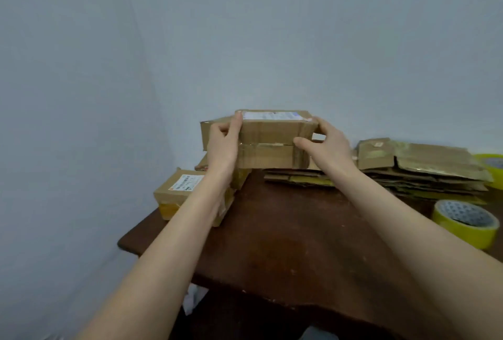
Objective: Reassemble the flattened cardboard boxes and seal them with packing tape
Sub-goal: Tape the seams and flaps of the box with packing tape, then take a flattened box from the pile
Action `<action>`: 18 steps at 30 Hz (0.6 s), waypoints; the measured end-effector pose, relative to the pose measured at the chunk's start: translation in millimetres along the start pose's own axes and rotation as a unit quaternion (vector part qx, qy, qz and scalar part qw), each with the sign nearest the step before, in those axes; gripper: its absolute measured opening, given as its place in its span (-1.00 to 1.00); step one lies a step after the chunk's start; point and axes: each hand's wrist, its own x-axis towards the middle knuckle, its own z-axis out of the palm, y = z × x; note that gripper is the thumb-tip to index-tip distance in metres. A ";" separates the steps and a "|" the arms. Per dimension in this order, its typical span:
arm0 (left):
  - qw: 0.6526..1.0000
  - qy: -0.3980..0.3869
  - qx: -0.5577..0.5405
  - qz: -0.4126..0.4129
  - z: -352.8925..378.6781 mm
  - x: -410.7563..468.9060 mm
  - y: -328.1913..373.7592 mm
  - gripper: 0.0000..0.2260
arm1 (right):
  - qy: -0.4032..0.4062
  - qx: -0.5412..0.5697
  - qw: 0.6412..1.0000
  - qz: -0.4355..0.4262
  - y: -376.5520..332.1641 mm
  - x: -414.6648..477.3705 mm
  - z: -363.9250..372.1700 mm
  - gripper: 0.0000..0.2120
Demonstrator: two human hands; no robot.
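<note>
An assembled brown cardboard box [272, 138] with a white label on top is held at the far side of the dark wooden table [285, 244]. My left hand [221, 146] grips its left end, thumb up near the top edge. My right hand [324, 143] grips its right end, thumb on the front face. The box sits on or just above other boxes at the back left. A stack of flattened cardboard boxes [413, 168] lies at the back right. A yellow roll of packing tape [464, 222] stands at the right edge.
Another sealed box with a white label [177, 195] rests at the table's left corner, partly behind my left forearm. A second yellow tape roll [492, 165] peeks from behind the flattened stack. A pale wall rises close behind the table.
</note>
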 end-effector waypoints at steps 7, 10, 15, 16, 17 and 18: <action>0.993 0.113 0.016 0.033 -88.9 39.2 -39.1 -0.69 | -0.083 -0.017 0.996 -0.038 -24.5 13.9 118.7 -0.34; 0.988 0.118 0.095 0.008 -103.6 49.4 -71.6 -0.65 | -0.150 -0.034 0.988 -0.021 -15.9 12.2 153.4 -0.28; 0.982 0.077 0.173 -0.023 -103.5 48.1 -91.9 -0.67 | -0.219 -0.012 0.976 -0.009 0.8 13.5 167.9 -0.27; 0.978 0.085 0.192 -0.010 -101.6 49.2 -89.2 -0.64 | -0.209 -0.016 0.978 -0.003 4.7 17.3 166.0 -0.26; 0.970 0.100 0.223 0.006 -98.3 50.6 -85.3 -0.61 | -0.197 -0.025 0.980 0.007 7.9 20.8 162.4 -0.28; 0.958 0.117 0.259 0.026 -93.0 49.5 -78.4 -0.58 | -0.186 -0.031 0.982 0.011 12.2 24.9 158.3 -0.31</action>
